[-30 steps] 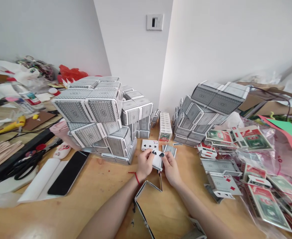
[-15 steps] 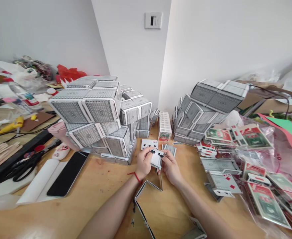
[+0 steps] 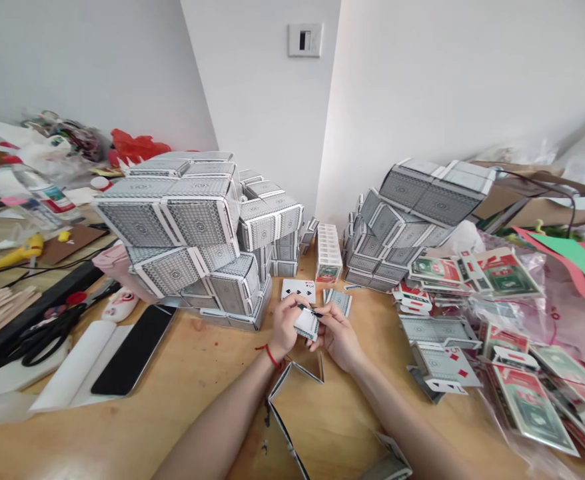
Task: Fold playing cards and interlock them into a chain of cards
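Note:
Both hands meet over the middle of the table. Between my left hand [image 3: 284, 327] and my right hand [image 3: 340, 335] is a playing card [image 3: 306, 323], partly folded, its white face and patterned back both showing. My fingers pinch it from either side and cover its upper edge. Just beyond lie a face-up spade card [image 3: 297, 290] and a small pile of face-down cards [image 3: 337, 302]. Nearer me, a zigzag strip of folded cards [image 3: 281, 413] stands on edge between my forearms.
Large stacks of card-built blocks stand at left [image 3: 175, 220] and right [image 3: 412, 200], with a boxed card pack [image 3: 328, 257] between them. A phone [image 3: 133, 350], scissors [image 3: 55, 330] and glue gun [image 3: 20, 253] lie left. Card boxes [image 3: 535, 407] crowd the right.
The card in my hands has bent further: its spade marks, plainly seen before, are now mostly hidden, and more patterned back shows along its lower edge. The view has shifted slightly.

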A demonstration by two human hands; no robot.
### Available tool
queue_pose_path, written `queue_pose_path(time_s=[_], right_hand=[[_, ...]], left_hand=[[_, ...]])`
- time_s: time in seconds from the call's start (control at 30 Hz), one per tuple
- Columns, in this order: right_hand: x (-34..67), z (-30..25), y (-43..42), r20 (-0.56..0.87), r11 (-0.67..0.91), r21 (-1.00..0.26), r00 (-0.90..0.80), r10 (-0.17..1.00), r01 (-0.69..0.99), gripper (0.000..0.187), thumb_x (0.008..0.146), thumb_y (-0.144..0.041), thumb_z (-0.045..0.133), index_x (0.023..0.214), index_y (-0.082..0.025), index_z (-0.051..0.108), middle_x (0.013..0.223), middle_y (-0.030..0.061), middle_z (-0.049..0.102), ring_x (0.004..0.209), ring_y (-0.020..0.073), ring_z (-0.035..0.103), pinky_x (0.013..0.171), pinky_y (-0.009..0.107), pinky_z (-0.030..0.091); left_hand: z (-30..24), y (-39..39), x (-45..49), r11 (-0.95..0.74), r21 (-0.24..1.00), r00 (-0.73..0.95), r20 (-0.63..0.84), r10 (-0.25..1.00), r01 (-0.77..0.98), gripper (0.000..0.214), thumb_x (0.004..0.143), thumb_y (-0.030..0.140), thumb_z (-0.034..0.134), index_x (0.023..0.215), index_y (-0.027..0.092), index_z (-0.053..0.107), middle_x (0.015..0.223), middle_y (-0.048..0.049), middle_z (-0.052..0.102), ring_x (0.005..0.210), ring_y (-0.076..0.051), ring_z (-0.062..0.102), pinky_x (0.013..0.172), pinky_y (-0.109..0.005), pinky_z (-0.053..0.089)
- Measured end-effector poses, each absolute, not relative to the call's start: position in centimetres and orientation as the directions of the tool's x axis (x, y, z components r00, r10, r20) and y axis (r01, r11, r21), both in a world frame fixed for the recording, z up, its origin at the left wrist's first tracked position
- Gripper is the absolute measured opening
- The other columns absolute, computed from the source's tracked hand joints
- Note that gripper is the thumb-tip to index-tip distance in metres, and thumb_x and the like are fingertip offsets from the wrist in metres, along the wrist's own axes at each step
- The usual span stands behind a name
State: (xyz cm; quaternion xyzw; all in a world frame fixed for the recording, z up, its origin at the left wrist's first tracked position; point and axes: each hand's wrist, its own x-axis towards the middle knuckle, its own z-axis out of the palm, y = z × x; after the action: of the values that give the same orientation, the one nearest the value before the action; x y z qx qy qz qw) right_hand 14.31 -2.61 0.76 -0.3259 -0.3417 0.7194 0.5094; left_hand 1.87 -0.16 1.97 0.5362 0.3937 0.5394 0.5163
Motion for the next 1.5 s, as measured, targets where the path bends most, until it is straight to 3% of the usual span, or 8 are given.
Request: queue_pose_path(time_s=[0.2, 0.37, 0.5, 0.63, 0.73, 0.83, 0.97, 1.5], right_hand=[[15.7, 1.1, -2.4, -0.091, -0.375, -0.776, -0.498, 0.862, -0.506, 0.023, 0.075, -0.030, 0.049, 0.094, -0.023, 0.038, 0.079, 0.0019, 0.062, 0.063, 0.0199, 0.065, 0.046, 0.031, 0.052], [16.3, 1.1, -2.1, -0.220, -0.562, -0.738, -0.653, 0.725, -0.375, 0.030, 0.084, -0.040, 0.034, 0.096, -0.015, 0.045, 0.077, 0.0091, 0.064, 0.063, 0.0197, 0.064, 0.047, 0.030, 0.052], [16.5, 1.0, -2.2, -0.214, -0.555, -0.781, -0.712, 0.669, -0.287, 0.033, 0.084, -0.041, 0.039, 0.091, -0.010, 0.049, 0.075, 0.0129, 0.065, 0.063, 0.0190, 0.065, 0.050, 0.029, 0.052], [16.2, 0.7, -2.2, -0.182, -0.461, -0.833, -0.635, 0.751, -0.305, 0.031, 0.079, -0.041, 0.050, 0.088, -0.011, 0.049, 0.069, 0.0092, 0.064, 0.057, 0.0180, 0.065, 0.050, 0.028, 0.051], [15.7, 0.4, -2.1, -0.193, -0.388, -0.867, -0.508, 0.840, -0.312, 0.031, 0.077, -0.042, 0.052, 0.087, -0.013, 0.048, 0.064, 0.0053, 0.063, 0.054, 0.0174, 0.064, 0.049, 0.027, 0.051], [15.3, 0.2, -2.0, -0.180, -0.315, -0.900, -0.402, 0.898, -0.300, 0.030, 0.077, -0.043, 0.050, 0.085, -0.015, 0.047, 0.066, 0.0042, 0.064, 0.058, 0.0178, 0.065, 0.052, 0.029, 0.053], [14.8, 0.1, -2.1, -0.161, -0.265, -0.929, -0.363, 0.918, -0.257, 0.031, 0.077, -0.044, 0.049, 0.088, -0.016, 0.046, 0.074, 0.0053, 0.065, 0.064, 0.0190, 0.066, 0.055, 0.033, 0.054], [14.6, 0.2, -2.4, -0.125, -0.216, -0.948, -0.350, 0.928, -0.234, 0.032, 0.075, -0.046, 0.050, 0.087, -0.016, 0.050, 0.064, 0.0019, 0.063, 0.059, 0.0193, 0.065, 0.050, 0.033, 0.054]], left_hand=[[1.9, -0.1, 1.7, -0.045, 0.987, 0.185, 0.073, 0.980, -0.152, 0.017, 0.072, 0.031, 0.050, 0.067, 0.015, 0.048, 0.054, 0.0038, 0.044, 0.046, -0.007, 0.041, 0.042, -0.018, 0.030], [1.8, -0.2, 1.6, 0.027, 0.979, 0.290, 0.033, 0.956, -0.200, 0.019, 0.072, 0.034, 0.050, 0.069, 0.015, 0.049, 0.052, 0.0035, 0.047, 0.041, -0.007, 0.041, 0.039, -0.018, 0.029], [1.6, -0.3, 1.5, 0.028, 0.981, 0.312, 0.033, 0.950, -0.190, 0.019, 0.070, 0.032, 0.052, 0.068, 0.013, 0.052, 0.053, 0.0024, 0.049, 0.041, -0.006, 0.041, 0.039, -0.018, 0.029], [1.6, 0.0, 1.4, -0.013, 0.987, 0.301, 0.061, 0.952, -0.158, 0.020, 0.070, 0.028, 0.053, 0.081, 0.013, 0.057, 0.053, 0.0032, 0.047, 0.042, -0.006, 0.040, 0.041, -0.018, 0.029], [1.7, 0.4, 1.5, -0.111, 0.992, 0.179, 0.121, 0.976, -0.063, 0.025, 0.070, 0.023, 0.054, 0.093, 0.014, 0.057, 0.054, 0.0043, 0.046, 0.048, -0.007, 0.043, 0.047, -0.018, 0.034], [1.8, 0.5, 1.7, -0.175, 0.983, 0.103, 0.168, 0.980, 0.064, 0.021, 0.071, 0.023, 0.054, 0.089, 0.015, 0.059, 0.070, -0.0015, 0.057, 0.066, -0.012, 0.053, 0.060, -0.022, 0.041], [2.1, 0.2, 2.2, -0.243, 0.955, 0.175, 0.213, 0.961, 0.169, 0.017, 0.071, 0.026, 0.055, 0.082, 0.016, 0.061, 0.087, -0.0048, 0.062, 0.082, -0.016, 0.056, 0.074, -0.026, 0.042], [1.4, -0.1, 2.7, -0.157, 0.962, 0.077, 0.143, 0.987, 0.225, 0.024, 0.076, 0.031, 0.048, 0.071, 0.014, 0.064, 0.066, -0.0007, 0.063, 0.062, -0.013, 0.054, 0.056, -0.021, 0.039]])
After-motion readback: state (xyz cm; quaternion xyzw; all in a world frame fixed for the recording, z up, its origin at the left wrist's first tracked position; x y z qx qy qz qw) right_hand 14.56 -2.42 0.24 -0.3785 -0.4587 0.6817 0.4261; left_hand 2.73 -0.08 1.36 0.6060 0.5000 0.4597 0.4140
